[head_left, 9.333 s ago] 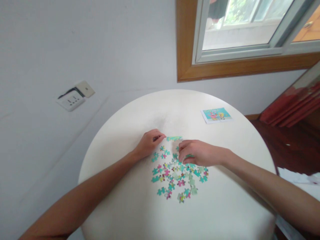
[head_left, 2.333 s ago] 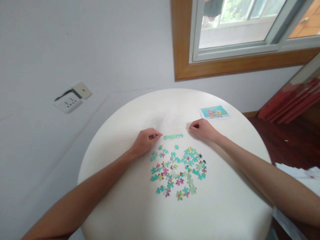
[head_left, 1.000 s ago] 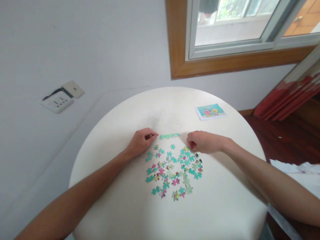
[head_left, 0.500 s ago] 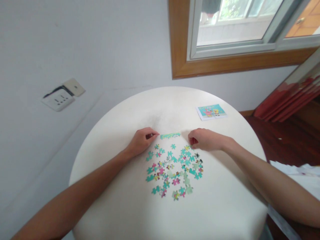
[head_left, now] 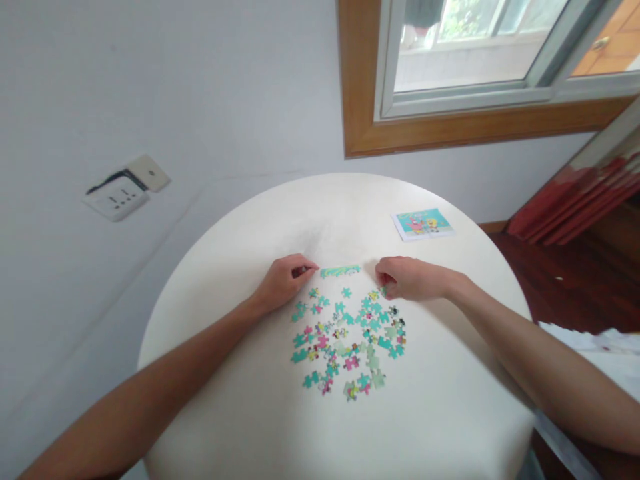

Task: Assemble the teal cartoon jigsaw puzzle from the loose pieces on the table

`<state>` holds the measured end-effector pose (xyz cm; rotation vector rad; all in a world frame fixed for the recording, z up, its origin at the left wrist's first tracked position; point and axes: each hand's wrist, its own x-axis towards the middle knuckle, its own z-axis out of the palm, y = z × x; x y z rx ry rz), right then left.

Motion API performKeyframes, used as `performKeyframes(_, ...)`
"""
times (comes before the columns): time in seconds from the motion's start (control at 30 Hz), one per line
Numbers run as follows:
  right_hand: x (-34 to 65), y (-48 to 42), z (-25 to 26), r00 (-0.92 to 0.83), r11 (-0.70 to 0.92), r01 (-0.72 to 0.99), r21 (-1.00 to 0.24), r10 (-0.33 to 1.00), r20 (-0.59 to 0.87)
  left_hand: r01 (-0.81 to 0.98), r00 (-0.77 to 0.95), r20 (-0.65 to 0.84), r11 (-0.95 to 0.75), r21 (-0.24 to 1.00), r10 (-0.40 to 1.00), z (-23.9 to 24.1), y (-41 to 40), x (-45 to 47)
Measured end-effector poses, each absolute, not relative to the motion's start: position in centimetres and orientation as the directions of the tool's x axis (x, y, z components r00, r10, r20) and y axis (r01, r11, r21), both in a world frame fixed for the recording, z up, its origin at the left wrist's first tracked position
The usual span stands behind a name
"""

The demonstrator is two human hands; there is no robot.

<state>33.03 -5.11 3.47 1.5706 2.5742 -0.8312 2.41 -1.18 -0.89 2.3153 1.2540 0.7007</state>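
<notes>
A narrow strip of joined teal-and-yellow puzzle pieces (head_left: 340,271) is laid with its long axis left to right. The left hand (head_left: 286,283) is set nearer, just beside its left end; off its right end, the right hand (head_left: 411,278) is curled at a teal piece (head_left: 384,292). Whether anything is grasped by either cannot be told.

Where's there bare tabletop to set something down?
Near side of the table, below the loose pieces; far side, beyond the strip and left of the card; left side, between the left arm and the rim.
Crowded: the middle, with the strip between left hand and right hand, pieces spread below.
</notes>
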Motion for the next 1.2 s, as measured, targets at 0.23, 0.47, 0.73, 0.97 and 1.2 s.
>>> performKeyframes(0.23,33.6,-3.3,1.7,-0.523,0.267,0.562,-0.783,0.848,-0.087,0.57,0.663,0.297,-0.721,0.395,0.687,-1.2,-1.7,2.9)
performKeyframes(0.47,32.2,-1.2,-1.3,-0.274,0.139,0.443,-0.886,0.962,0.014,0.576,0.733,0.218,-0.759,0.303,0.644,-1.5,-2.2,3.5)
performKeyframes(0.73,30.9,-1.0,-1.7,-0.281,0.213,0.526,-0.823,0.957,0.068,0.584,0.735,0.202,-0.755,0.298,0.648,-1.4,-2.2,3.5)
performKeyframes(0.97,30.5,-0.9,-1.3,-0.26,0.215,0.621,-0.753,0.964,0.061,0.589,0.729,0.199,-0.748,0.306,0.655,-1.3,-2.2,3.6)
performKeyframes(1.2,30.4,-1.1,-1.0,-0.245,0.21,0.678,-0.705,0.968,0.053,0.584,0.729,0.198,-0.747,0.318,0.655,-1.3,-2.3,3.6)
